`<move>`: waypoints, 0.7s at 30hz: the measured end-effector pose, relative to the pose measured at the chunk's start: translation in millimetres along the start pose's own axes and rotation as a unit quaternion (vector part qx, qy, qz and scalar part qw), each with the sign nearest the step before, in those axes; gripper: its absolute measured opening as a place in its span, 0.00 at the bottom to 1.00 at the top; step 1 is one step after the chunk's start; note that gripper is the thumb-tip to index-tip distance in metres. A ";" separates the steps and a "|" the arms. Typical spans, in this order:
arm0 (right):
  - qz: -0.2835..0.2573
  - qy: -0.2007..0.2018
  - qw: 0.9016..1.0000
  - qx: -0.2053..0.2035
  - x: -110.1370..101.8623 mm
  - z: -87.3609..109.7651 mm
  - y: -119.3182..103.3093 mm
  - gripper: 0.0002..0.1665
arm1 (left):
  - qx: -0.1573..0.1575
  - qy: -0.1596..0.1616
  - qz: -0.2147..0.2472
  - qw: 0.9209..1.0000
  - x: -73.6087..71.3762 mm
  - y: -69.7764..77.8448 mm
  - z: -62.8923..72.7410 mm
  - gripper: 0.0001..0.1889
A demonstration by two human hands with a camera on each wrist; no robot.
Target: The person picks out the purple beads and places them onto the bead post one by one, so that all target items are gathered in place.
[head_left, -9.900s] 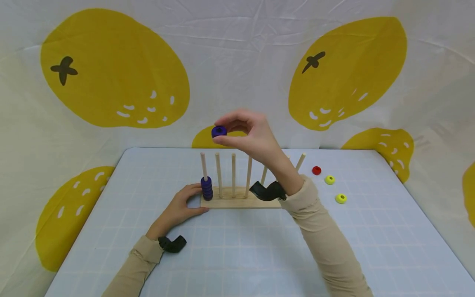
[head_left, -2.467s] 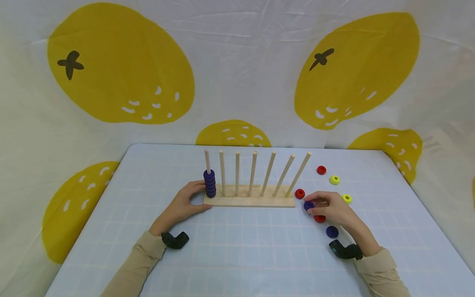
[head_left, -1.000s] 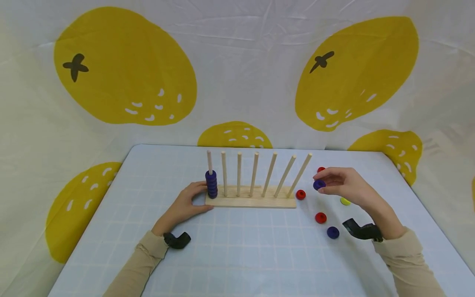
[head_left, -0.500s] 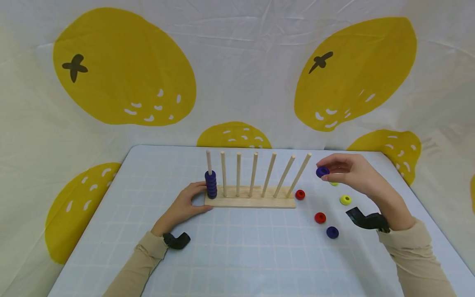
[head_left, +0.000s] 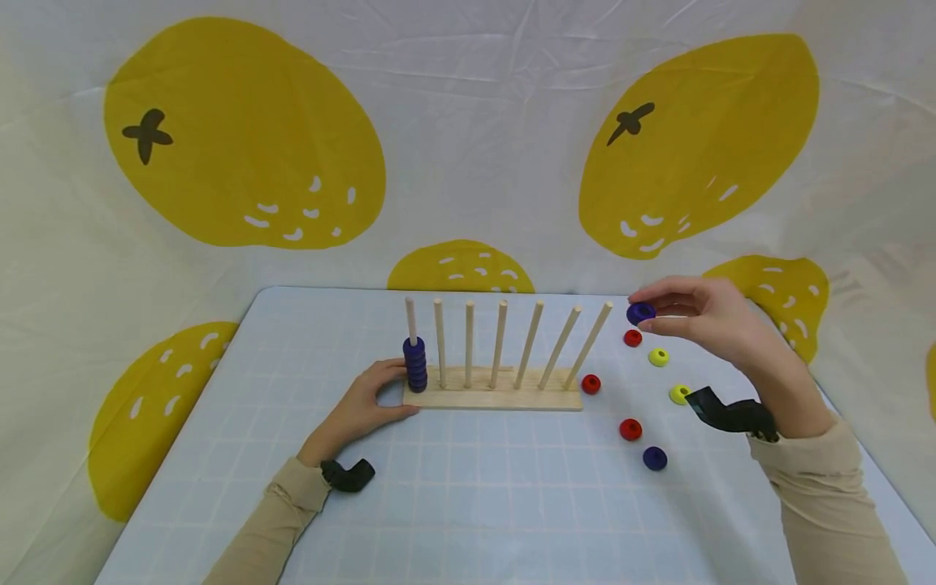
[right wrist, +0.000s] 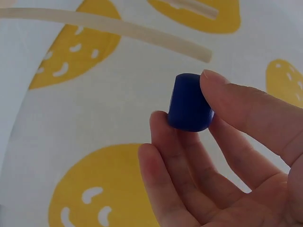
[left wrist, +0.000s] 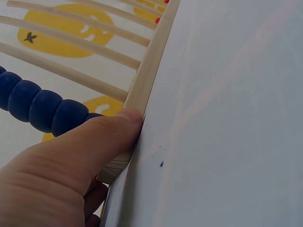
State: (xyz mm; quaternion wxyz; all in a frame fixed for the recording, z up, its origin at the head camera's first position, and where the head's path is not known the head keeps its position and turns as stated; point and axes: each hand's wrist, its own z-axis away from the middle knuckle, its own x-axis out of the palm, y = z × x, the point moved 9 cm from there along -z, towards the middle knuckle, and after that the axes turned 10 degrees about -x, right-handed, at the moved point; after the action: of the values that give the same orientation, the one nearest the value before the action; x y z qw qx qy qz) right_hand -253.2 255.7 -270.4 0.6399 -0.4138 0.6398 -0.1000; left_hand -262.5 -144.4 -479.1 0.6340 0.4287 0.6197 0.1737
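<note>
My left hand (head_left: 361, 406) grips the left end of a wooden peg rack (head_left: 497, 399), thumb on the front edge, as the left wrist view also shows. Blue beads (head_left: 415, 366) are stacked on the leftmost peg (left wrist: 40, 106) beside that hand; the other pegs are bare. Up and to the right of the rack, my right hand (head_left: 712, 318) pinches a single blue bead (head_left: 641, 314) between thumb and fingers, raised off the table. In the right wrist view this blue bead (right wrist: 191, 103) shows side-on, apart from the pegs.
On the table right of the rack lie red beads (head_left: 591, 384), yellow beads (head_left: 659, 357) and another blue bead (head_left: 655, 459). One red bead (head_left: 632, 338) sits just below the raised hand in the head view. A cloth with yellow fruit prints (head_left: 475, 146) hangs behind the table.
The right hand picked a blue bead off the table and has lifted it up and slightly right. The leftmost stack is taller than in the oldest frame. The left hand stays on the rack.
</note>
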 end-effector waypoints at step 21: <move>-0.019 0.017 0.999 -0.028 -11.1 -28.7 -50.4 0.18 | 0.008 0.000 0.006 1.000 1.1 -3.0 -0.4 0.30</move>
State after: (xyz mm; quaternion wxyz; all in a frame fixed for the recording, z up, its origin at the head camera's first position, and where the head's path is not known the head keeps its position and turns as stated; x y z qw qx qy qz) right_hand -260.6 219.3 -224.4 0.6154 -0.4418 0.6449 -0.1011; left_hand -263.7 -145.2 -482.0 0.6296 0.4375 0.6183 0.1731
